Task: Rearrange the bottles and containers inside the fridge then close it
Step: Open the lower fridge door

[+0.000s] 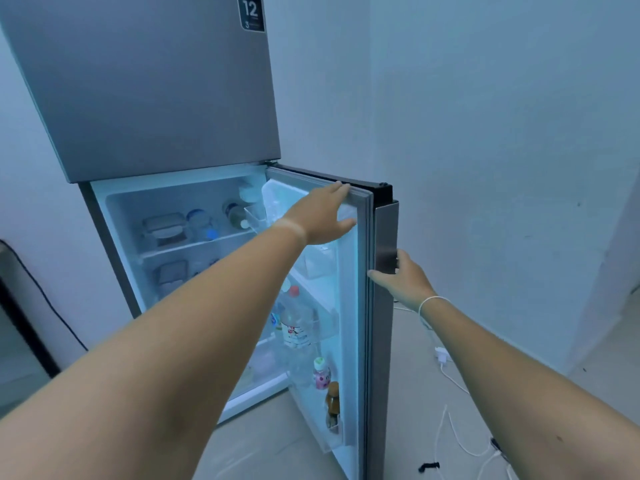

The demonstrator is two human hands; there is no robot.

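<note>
The grey fridge [145, 98] has its lower door [381, 341] swung open to the right, inner side facing me. My left hand [322, 216] reaches to the door's top inner edge, fingers straight against the seal. My right hand [405, 278] holds the door's outer edge, thumb on the inner rim and fingers on the outer face. Lidded containers [164, 228] and a lying bottle [235, 213] sit on the upper shelf. Door racks hold a clear water bottle [294, 320], a small pink bottle [321, 374] and a brown bottle [333, 403].
White walls close in on the right and behind the fridge. A white charger and cables [446, 362] trail over the floor to the right of the door. A dark cable [41, 292] runs down the left wall beside a dark object.
</note>
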